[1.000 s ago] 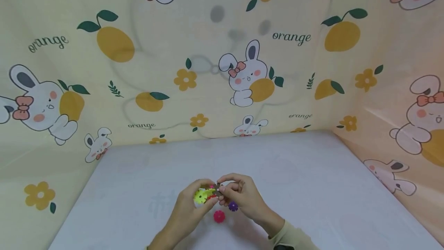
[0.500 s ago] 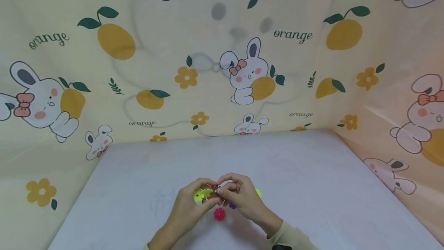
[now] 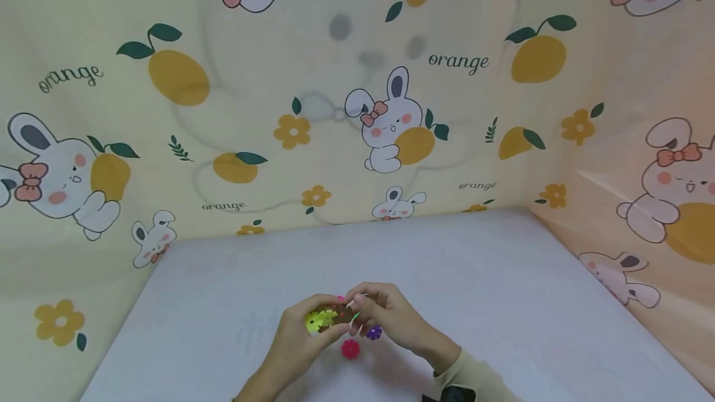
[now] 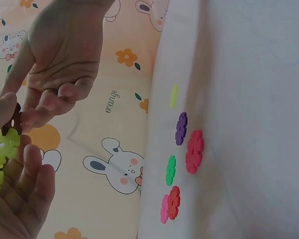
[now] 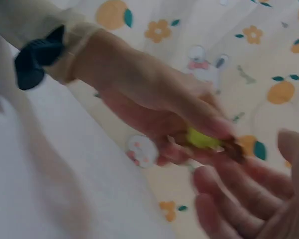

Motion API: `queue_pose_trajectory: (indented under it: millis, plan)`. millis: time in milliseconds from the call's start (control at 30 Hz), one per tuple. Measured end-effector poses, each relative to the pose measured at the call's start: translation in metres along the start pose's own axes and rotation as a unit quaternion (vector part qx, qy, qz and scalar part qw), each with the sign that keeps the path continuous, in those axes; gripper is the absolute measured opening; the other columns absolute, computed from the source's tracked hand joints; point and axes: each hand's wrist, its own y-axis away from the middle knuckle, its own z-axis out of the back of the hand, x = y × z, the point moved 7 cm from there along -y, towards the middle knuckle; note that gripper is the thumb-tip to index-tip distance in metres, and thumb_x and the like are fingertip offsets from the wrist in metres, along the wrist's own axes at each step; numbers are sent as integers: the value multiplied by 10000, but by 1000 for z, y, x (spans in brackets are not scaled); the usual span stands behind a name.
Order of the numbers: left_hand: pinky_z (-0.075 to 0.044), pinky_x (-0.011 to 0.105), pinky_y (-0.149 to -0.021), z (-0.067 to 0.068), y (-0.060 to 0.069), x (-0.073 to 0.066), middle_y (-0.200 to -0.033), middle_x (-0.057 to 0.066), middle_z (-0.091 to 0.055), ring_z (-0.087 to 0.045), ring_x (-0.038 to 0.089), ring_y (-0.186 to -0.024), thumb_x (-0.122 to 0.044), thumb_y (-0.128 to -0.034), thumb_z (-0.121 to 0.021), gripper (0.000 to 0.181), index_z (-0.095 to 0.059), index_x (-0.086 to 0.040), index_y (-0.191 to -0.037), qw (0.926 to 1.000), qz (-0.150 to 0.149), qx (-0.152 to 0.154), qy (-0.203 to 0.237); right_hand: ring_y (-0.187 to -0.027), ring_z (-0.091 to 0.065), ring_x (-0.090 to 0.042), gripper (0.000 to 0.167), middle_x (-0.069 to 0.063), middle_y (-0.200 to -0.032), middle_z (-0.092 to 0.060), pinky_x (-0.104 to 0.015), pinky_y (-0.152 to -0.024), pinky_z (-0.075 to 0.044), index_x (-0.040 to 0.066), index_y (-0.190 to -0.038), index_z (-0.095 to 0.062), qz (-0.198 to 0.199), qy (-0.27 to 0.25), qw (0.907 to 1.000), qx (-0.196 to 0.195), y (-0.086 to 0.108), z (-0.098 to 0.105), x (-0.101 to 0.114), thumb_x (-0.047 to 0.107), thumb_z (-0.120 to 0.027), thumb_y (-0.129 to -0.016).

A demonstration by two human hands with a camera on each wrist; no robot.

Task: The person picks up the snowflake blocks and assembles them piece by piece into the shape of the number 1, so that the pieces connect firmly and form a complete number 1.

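Note:
My left hand (image 3: 296,335) grips a joined set of notched plastic discs, thumb on the near side and fingers beyond. Yellow-green discs (image 3: 316,321) form the left part, and a brown disc (image 3: 343,313) sits at the right end. In the left wrist view the yellow-green disc (image 4: 10,143) meets the brown one (image 4: 13,119) edge to edge. Right against that end is my right hand (image 3: 393,318), fingers loosely bent. In the blurred right wrist view my right thumb (image 5: 289,145) stands apart from the brown disc (image 5: 233,149). Fingers partly hide the set.
Loose discs lie on the white table (image 3: 458,278) below the hands: pinkish-red (image 3: 350,349), purple (image 3: 373,332), green (image 4: 170,170), red (image 4: 174,201), pink (image 4: 164,210) and yellow (image 4: 174,96). A printed cloth wall (image 3: 313,160) rises behind the table.
The right thumb has shifted up off the brown disc, which now shows more. A green edge has come into view between the hands. The left hand keeps its hold; the head view has shifted slightly.

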Motion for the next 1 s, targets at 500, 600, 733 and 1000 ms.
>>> queue_pose_trajectory:
  millis: [500, 600, 733, 1000]
  plan:
    - [-536, 211, -828, 4, -3, 5, -1086, -58, -743, -647, 107, -949, -250, -814, -856, 339, -725, -176, -1117, 9983, 522, -97, -225, -1056, -651, -304, 311, -252, -1225, -660, -357, -930, -559, -22, -1266, -631, -1106, 1933, 9740, 413, 11, 92, -39, 171, -595, -1025]
    - [-543, 205, -790, 5, -2, 6, -1085, -40, -743, -644, 103, -930, -207, -813, -854, 329, -725, -168, -1113, 9986, 498, -100, -152, -1052, -630, -245, 278, -204, -1189, -691, -252, -881, -526, -28, -1222, -657, -1199, 2286, 9651, 434, 13, 106, -52, 137, -626, -1001]
    - [-547, 203, -797, 5, -2, 8, -1098, -54, -738, -645, 112, -947, -181, -811, -854, 338, -723, -178, -1123, 9983, 560, -92, -142, -929, -578, -188, 199, -105, -1046, -711, -229, -769, -497, 14, -1118, -712, -1556, 2628, 9514, 386, 18, 118, -68, 123, -688, -954]
    - [-552, 203, -838, 3, -4, 12, -1112, -71, -733, -654, 137, -985, -195, -816, -852, 358, -716, -174, -1147, 9979, 646, -26, -102, -906, -496, -205, 207, -41, -943, -594, -327, -789, -450, 132, -965, -697, -2107, 3175, 9244, 181, 24, 119, -79, 49, -811, -813]
